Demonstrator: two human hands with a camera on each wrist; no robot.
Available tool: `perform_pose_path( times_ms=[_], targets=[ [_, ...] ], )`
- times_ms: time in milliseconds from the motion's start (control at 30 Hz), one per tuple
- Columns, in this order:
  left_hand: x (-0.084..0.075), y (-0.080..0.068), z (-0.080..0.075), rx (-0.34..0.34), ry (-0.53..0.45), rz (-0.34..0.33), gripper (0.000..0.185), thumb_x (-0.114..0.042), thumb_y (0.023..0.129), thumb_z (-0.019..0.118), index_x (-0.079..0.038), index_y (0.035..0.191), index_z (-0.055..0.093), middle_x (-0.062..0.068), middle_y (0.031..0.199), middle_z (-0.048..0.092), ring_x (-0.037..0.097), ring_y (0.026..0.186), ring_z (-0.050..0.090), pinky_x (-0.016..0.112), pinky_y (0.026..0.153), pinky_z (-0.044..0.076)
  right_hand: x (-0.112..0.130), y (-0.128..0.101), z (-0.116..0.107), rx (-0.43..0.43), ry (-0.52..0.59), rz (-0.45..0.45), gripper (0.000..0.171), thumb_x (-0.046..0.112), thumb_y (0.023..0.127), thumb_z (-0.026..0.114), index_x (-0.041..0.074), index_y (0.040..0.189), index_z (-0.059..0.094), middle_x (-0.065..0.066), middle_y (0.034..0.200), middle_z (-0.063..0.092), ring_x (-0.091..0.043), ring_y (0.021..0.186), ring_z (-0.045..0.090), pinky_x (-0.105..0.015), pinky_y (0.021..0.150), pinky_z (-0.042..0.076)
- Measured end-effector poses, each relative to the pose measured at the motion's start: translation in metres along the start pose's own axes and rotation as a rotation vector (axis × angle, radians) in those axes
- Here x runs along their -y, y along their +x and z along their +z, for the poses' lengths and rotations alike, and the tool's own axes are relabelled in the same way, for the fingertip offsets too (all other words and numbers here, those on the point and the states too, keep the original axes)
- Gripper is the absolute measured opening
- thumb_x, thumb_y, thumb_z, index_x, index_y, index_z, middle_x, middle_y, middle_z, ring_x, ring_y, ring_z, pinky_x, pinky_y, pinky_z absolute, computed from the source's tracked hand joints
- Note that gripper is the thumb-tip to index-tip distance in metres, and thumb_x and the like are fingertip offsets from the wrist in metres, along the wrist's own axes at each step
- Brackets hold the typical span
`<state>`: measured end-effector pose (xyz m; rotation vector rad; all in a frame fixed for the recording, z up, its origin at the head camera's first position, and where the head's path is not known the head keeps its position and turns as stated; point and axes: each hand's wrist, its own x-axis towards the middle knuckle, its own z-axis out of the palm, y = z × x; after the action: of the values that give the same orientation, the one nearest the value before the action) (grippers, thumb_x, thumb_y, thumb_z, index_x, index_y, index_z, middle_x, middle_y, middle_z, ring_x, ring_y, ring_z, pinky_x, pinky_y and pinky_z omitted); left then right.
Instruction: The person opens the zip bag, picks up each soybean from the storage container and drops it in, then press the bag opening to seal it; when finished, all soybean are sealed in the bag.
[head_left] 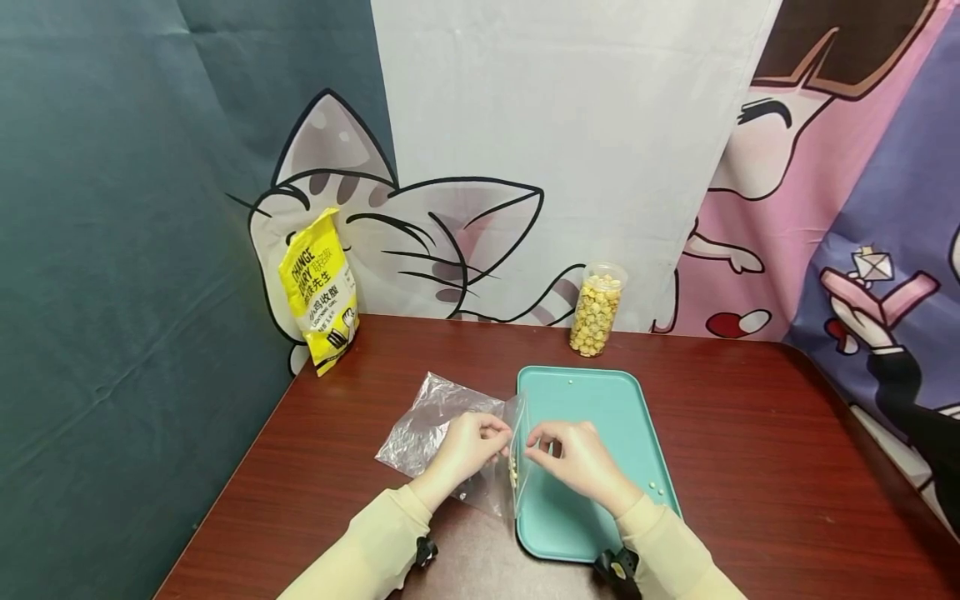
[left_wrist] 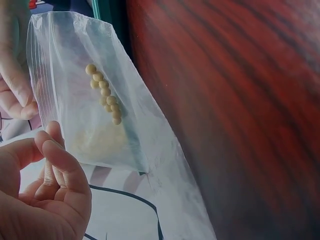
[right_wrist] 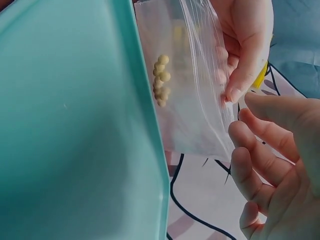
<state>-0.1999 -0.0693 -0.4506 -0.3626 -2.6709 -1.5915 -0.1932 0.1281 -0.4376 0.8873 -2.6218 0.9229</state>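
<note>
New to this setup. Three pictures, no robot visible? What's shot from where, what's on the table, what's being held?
There is no machine here: a person works with two bare hands and wears three cameras. The wide picture comes from the head, looking down at a wooden table. The two close-ups come from cameras strapped to each wrist.

On the table lie a teal tray holding a few loose beads, a clear jar of yellow beads and a yellow pouch leaning on the backdrop.

The left hand and right hand pinch the top of a clear zip bag between them. Inside it sits a short row of yellow beads.
</note>
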Motion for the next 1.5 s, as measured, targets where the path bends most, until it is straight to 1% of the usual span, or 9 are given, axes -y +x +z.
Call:
perform_pose_path(
  times_ms=[167, 300, 467, 567, 633, 900, 1167, 1267, 1500],
  targets=[
    [-0.001, -0.001, 0.0, 0.002, -0.005, -0.001, 0.008, -0.009, 0.087, 0.064, -0.005, 0.084, 0.07, 0.001, 0.06, 0.067, 0.027, 0.052, 0.064, 0.018, 0.04, 0.038, -0.007, -0.001, -0.004, -0.039, 0.016, -0.029, 0.009, 0.013, 0.08, 0.074, 0.02, 0.081, 0.068, 0.017, 0.064, 0.054, 0.006, 0.053, 0.043, -0.02, 0.058, 0.038],
    [-0.002, -0.002, 0.0, 0.005, -0.019, -0.01, 0.008, -0.009, 0.087, 0.064, -0.004, 0.084, 0.07, 0.002, 0.06, 0.067, 0.018, 0.049, 0.062, 0.019, 0.041, 0.04, -0.014, -0.005, -0.008, -0.072, 0.026, -0.011, 0.013, 0.01, 0.078, 0.076, 0.02, 0.079, 0.067, 0.016, 0.064, 0.054, 0.005, 0.052, 0.043, -0.017, 0.049, 0.038],
    [-0.003, -0.004, 0.0, 0.003, -0.018, -0.012, 0.008, -0.01, 0.087, 0.065, -0.005, 0.084, 0.07, 0.001, 0.06, 0.066, 0.007, 0.047, 0.057, 0.019, 0.042, 0.041, -0.022, -0.011, -0.013, -0.097, -0.039, 0.068, 0.016, 0.014, 0.076, 0.078, 0.024, 0.076, 0.066, 0.019, 0.063, 0.052, 0.005, 0.052, 0.041, -0.021, 0.056, 0.037],
    [-0.004, -0.003, 0.0, 0.006, -0.019, -0.011, 0.009, -0.01, 0.087, 0.064, -0.005, 0.084, 0.07, 0.001, 0.06, 0.066, 0.006, 0.047, 0.056, 0.019, 0.043, 0.041, -0.028, -0.014, -0.016, -0.105, -0.086, 0.125, 0.015, 0.018, 0.076, 0.078, 0.026, 0.076, 0.065, 0.02, 0.062, 0.051, 0.005, 0.053, 0.041, -0.028, 0.065, 0.034],
    [-0.004, -0.003, 0.0, 0.009, -0.024, -0.011, 0.009, -0.01, 0.087, 0.064, -0.004, 0.084, 0.07, 0.001, 0.06, 0.066, 0.006, 0.047, 0.056, 0.019, 0.043, 0.042, -0.033, -0.015, -0.018, -0.099, -0.1, 0.164, 0.015, 0.019, 0.077, 0.078, 0.026, 0.075, 0.065, 0.019, 0.062, 0.051, 0.004, 0.053, 0.041, -0.03, 0.065, 0.034],
    [-0.001, -0.003, 0.001, 0.009, -0.041, -0.001, 0.008, -0.008, 0.086, 0.065, -0.003, 0.083, 0.07, 0.003, 0.06, 0.067, 0.01, 0.047, 0.057, 0.018, 0.042, 0.039, -0.05, -0.025, -0.026, -0.043, -0.107, 0.276, 0.014, 0.02, 0.078, 0.077, 0.026, 0.076, 0.065, 0.016, 0.062, 0.051, 0.001, 0.054, 0.043, -0.023, 0.055, 0.038],
    [0.001, -0.002, 0.002, 0.015, -0.049, -0.003, 0.007, -0.008, 0.085, 0.065, -0.004, 0.082, 0.07, 0.005, 0.061, 0.067, 0.016, 0.049, 0.06, 0.016, 0.041, 0.039, -0.062, -0.034, -0.03, 0.099, -0.141, 0.363, 0.015, 0.015, 0.075, 0.078, 0.021, 0.08, 0.066, 0.015, 0.063, 0.054, -0.003, 0.062, 0.051, -0.043, 0.071, 0.037],
    [0.001, -0.001, 0.002, 0.017, -0.046, -0.012, 0.007, -0.009, 0.086, 0.065, -0.004, 0.083, 0.07, 0.004, 0.061, 0.067, 0.017, 0.049, 0.061, 0.016, 0.041, 0.039, -0.065, -0.035, -0.032, 0.156, -0.136, 0.413, 0.016, 0.014, 0.074, 0.079, 0.021, 0.079, 0.066, 0.012, 0.067, 0.056, -0.006, 0.065, 0.051, -0.045, 0.072, 0.037],
    [0.001, -0.001, 0.002, 0.016, -0.044, -0.016, 0.008, -0.009, 0.086, 0.065, -0.004, 0.083, 0.07, 0.002, 0.06, 0.067, 0.014, 0.048, 0.06, 0.016, 0.041, 0.039, -0.066, -0.036, -0.034, 0.244, -0.133, 0.46, 0.015, 0.016, 0.074, 0.079, 0.02, 0.08, 0.065, 0.007, 0.071, 0.057, -0.009, 0.065, 0.05, -0.044, 0.068, 0.038]
  ],
)
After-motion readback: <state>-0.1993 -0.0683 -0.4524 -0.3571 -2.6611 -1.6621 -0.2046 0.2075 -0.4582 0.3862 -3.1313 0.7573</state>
